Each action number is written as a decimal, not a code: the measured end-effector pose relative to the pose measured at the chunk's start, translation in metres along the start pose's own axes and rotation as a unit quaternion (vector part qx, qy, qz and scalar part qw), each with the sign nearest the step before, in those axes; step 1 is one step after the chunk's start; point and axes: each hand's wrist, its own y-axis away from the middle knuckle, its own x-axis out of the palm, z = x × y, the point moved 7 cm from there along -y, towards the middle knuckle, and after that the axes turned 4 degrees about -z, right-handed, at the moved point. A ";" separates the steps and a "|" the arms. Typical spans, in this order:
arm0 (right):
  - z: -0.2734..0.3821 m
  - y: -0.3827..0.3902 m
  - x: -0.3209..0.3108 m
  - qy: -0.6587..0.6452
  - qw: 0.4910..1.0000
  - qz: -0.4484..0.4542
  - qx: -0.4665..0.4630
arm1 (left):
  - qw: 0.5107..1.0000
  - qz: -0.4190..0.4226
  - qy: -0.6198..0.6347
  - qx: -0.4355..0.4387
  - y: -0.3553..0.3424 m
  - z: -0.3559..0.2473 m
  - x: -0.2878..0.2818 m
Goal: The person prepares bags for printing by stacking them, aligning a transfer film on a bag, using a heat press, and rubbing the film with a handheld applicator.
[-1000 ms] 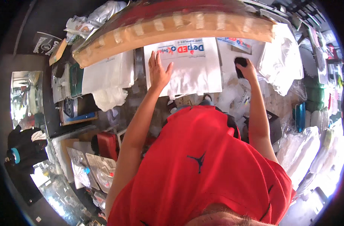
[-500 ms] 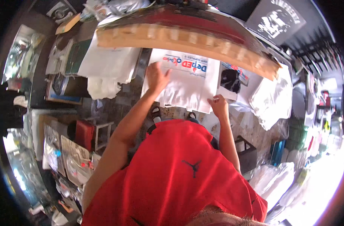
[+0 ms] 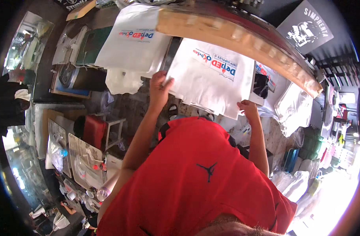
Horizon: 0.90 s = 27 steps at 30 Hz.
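A white printed sheet, apparently fabric (image 3: 203, 88), with red and blue print lies beneath a taped cardboard-covered bar (image 3: 235, 37). My left hand (image 3: 160, 88) has its fingers closed on the sheet's left edge, while my right hand (image 3: 247, 107) pinches its lower right corner. Just right of the sheet sits a black object (image 3: 261, 85). Similar printed white pieces (image 3: 130, 51) are piled to the left, and loose white pieces (image 3: 294, 110) hang at the right.
A red-topped stool (image 3: 94, 131) with a white frame stands at lower left, near leaning boards (image 3: 83, 157). Clear bags (image 3: 290, 181) and green bundles (image 3: 310, 137) are at right. What looks like another person's arm (image 3: 69, 209) shows at bottom left.
My right hand left the black object and took the sheet's corner. My left hand moved from the print to grip the left edge. The view has turned, revealing print on the left pile.
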 end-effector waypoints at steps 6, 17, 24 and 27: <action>0.017 0.013 0.059 -0.231 0.964 0.105 0.082 | 0.766 0.074 0.464 -0.439 0.016 0.049 0.021; 0.152 0.051 0.188 -0.308 0.914 0.258 0.052 | 0.942 -0.017 0.329 -0.055 -0.109 -0.065 -0.096; 0.272 0.012 0.287 -0.261 0.923 0.277 -0.066 | 0.980 0.134 0.001 -0.144 -0.144 -0.019 -0.223; 0.280 -0.012 0.326 -0.206 0.944 0.255 -0.043 | 0.961 0.044 0.079 -0.260 -0.158 0.040 -0.239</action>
